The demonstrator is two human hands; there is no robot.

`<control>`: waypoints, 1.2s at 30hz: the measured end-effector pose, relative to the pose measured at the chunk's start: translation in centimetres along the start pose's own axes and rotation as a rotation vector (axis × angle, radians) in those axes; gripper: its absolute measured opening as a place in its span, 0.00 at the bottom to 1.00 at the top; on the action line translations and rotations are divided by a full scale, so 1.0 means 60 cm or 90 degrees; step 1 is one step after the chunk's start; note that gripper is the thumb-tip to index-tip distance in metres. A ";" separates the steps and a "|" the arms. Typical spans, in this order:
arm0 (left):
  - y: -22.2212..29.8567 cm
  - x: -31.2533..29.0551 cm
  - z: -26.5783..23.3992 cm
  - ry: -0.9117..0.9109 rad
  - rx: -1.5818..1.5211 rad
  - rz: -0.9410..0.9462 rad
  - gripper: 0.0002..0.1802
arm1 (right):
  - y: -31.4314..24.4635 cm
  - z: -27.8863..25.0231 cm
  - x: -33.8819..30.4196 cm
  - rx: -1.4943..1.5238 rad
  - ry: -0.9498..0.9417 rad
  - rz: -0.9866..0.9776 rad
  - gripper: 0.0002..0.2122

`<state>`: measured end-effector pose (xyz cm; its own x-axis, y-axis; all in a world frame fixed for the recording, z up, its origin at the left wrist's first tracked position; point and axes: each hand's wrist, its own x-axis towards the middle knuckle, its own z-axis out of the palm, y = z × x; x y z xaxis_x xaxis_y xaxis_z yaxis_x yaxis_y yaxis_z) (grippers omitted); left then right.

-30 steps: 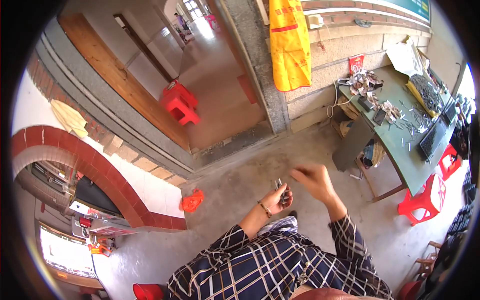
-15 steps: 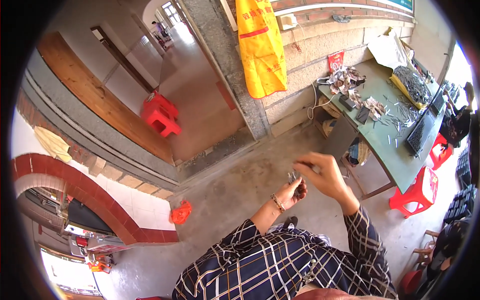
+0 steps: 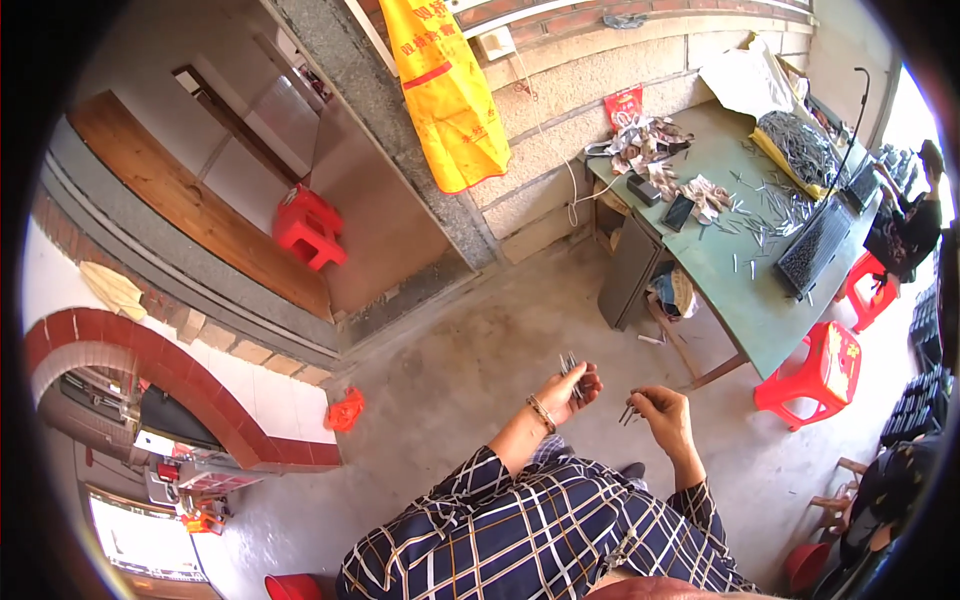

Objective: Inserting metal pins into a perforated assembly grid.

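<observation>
My left hand (image 3: pixel 570 393), below a beaded bracelet, is closed around a small bunch of thin grey metal strips (image 3: pixel 571 362) whose ends stick up past the fingers. To its right and slightly lower, my right hand (image 3: pixel 667 418) pinches a few similar thin strips (image 3: pixel 629 412) between thumb and fingers, their ends pointing down. A gap separates the two hands, both held in front of my body above the concrete floor. The exact kind of the strips is too small to tell.
At right stands a green table (image 3: pixel 715 275) with scattered strips, a yellow bag (image 3: pixel 800 150) full of them, a black tray (image 3: pixel 815 250), gloves and a phone. Red stools (image 3: pixel 825 370) stand beside it, near another person (image 3: pixel 905 230). A yellow apron (image 3: pixel 450 110) hangs by the doorway.
My right hand has come down from above the left hand to its lower right, and strips now show in its fingers. The view has turned, shifting the table leftward in the picture.
</observation>
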<state>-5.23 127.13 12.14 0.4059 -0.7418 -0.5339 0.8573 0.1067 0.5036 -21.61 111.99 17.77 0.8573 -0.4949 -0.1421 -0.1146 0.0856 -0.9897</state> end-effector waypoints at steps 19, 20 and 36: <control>-0.109 -0.020 0.000 0.047 0.038 -0.052 0.10 | 0.046 -0.071 -0.081 -0.142 0.060 0.000 0.11; -0.102 -0.023 0.007 0.028 0.032 -0.062 0.09 | 0.040 -0.073 -0.085 -0.118 0.079 0.014 0.11; -0.347 0.167 0.267 0.008 0.139 -0.213 0.10 | 0.152 -0.477 -0.198 0.076 0.326 0.077 0.11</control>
<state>-24.07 106.88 7.17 0.1207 -0.7033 -0.7005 0.8556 -0.2841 0.4327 -47.19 93.91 9.96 0.4839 -0.8308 -0.2749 -0.1147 0.2512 -0.9611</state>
